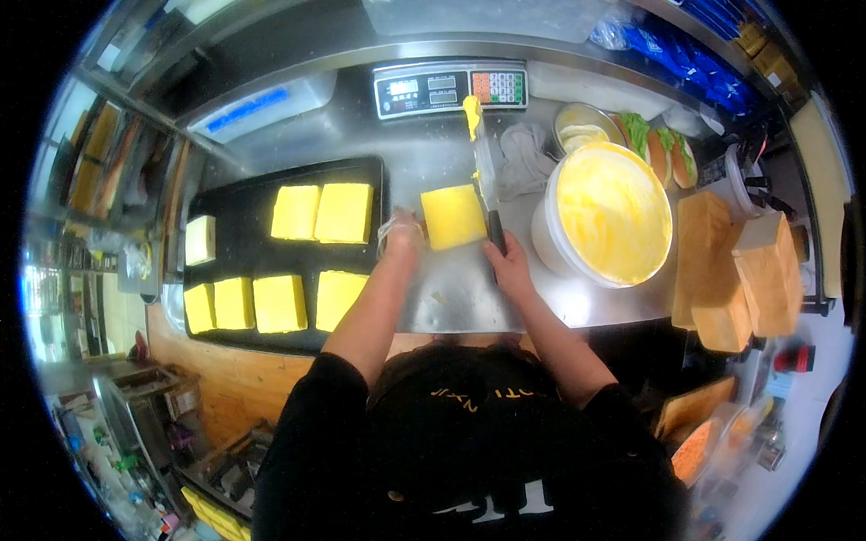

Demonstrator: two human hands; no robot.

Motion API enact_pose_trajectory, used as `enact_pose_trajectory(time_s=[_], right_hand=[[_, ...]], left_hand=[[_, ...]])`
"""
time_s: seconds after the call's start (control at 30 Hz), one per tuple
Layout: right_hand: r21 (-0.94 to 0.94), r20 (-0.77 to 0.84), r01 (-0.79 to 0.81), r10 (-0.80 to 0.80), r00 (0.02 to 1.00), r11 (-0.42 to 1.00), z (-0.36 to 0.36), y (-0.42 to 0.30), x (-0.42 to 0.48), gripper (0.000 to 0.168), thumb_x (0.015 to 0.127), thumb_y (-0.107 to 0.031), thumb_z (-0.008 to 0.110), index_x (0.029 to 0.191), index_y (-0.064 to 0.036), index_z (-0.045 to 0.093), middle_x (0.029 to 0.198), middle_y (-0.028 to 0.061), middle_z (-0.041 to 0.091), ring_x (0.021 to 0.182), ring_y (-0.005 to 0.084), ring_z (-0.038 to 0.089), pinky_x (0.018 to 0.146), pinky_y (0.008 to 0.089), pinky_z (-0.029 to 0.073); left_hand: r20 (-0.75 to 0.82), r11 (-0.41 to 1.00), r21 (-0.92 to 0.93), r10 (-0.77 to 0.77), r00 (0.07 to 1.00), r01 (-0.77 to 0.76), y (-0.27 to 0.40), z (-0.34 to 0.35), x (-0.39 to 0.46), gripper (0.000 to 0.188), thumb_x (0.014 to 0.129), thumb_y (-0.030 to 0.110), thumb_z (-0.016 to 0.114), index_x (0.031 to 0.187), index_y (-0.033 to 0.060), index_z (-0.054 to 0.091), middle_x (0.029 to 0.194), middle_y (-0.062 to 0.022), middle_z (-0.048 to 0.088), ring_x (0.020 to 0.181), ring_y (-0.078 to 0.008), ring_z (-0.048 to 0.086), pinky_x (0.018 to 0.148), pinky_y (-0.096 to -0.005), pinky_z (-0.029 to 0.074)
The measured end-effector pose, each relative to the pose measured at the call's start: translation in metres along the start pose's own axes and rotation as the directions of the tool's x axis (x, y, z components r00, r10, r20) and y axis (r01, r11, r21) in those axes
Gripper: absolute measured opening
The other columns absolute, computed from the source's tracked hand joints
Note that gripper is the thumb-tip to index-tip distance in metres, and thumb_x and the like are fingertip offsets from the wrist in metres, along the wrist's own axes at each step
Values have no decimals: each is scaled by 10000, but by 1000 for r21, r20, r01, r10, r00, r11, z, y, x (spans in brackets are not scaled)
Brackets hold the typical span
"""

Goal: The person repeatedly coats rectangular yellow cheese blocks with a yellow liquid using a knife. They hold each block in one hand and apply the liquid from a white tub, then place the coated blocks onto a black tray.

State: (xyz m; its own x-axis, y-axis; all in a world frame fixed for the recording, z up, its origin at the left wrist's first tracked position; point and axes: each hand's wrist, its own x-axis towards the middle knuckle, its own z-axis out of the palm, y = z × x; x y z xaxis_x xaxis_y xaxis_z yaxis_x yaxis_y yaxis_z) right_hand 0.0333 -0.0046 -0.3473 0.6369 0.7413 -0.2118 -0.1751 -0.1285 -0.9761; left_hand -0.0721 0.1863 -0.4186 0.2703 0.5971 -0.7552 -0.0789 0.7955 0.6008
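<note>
My left hand (400,233), in a clear plastic glove, grips the left edge of a square bread slice (454,218) covered with yellow spread. The black handle of a long icing spatula (484,159) is in my right hand (509,264). Its metal blade runs along the slice's right edge and points away from me. A blob of yellow spread (473,115) clings near the tip. To the right stands a white bucket (549,226) of pale yellow spread (612,209). Left of my hands, a black baking tray (237,253) bears several yellow-coated slices (279,303) and a paler piece (201,240).
Behind the slice is a digital scale (423,91). A grey cloth (524,152) and a metal bowl (565,115) sit behind the bucket. Filled rolls (659,159) lie further right, with bread loaves (703,250) at the steel table's (440,304) right end.
</note>
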Motion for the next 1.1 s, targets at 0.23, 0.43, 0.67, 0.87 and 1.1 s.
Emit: enact_pose_trajectory(time_s=[0.23, 0.43, 0.67, 0.87, 1.1], right_hand=[[40, -50, 83, -81, 995, 996, 7, -16, -4, 122, 859, -146, 593, 857, -53, 515, 747, -60, 427, 678, 43, 362, 604, 192, 328], [86, 9, 92, -93, 996, 992, 8, -11, -8, 182, 861, -146, 590, 995, -32, 542, 761, -46, 437, 698, 56, 372, 632, 203, 350], [127, 16, 105, -108, 994, 986, 2, -36, -20, 234, 866, -90, 564, 1083, -8, 534, 995, 14, 564, 900, 72, 493, 808, 215, 392], [251, 140, 161, -200, 970, 954, -10, -114, -68, 247, 876, -42, 523, 1115, 10, 493, 1142, 94, 581, 1033, 128, 532, 885, 267, 417], [243, 101, 356, -389, 916, 902, -44, -162, -117, 212, 885, -52, 505, 1082, -12, 439, 980, 94, 600, 852, 132, 574, 766, 284, 469]], left_hand=[[112, 997, -42, 64, 992, -59, -7, 6, 6, 512, 936, 463, 300, 1162, 49, 499, 1139, -122, 547, 982, -251, 532, 865, -360, 388], [141, 982, -185, 49, 989, -22, 5, 27, -37, 512, 953, 426, 295, 1180, 7, 486, 1152, -146, 537, 1025, -259, 525, 895, -360, 409], [337, 917, -391, 69, 939, 73, 29, 40, -101, 566, 928, 487, 347, 1222, 14, 447, 1165, -139, 553, 1044, -279, 554, 925, -409, 430], [497, 883, -447, 111, 861, 144, 64, 36, -192, 580, 894, 500, 416, 1265, 55, 440, 1238, -137, 510, 1133, -297, 491, 984, -451, 373], [713, 807, -523, 239, 659, 274, 52, 48, -277, 507, 903, 390, 438, 1282, 52, 434, 1286, -158, 468, 1186, -324, 442, 1012, -494, 325]])
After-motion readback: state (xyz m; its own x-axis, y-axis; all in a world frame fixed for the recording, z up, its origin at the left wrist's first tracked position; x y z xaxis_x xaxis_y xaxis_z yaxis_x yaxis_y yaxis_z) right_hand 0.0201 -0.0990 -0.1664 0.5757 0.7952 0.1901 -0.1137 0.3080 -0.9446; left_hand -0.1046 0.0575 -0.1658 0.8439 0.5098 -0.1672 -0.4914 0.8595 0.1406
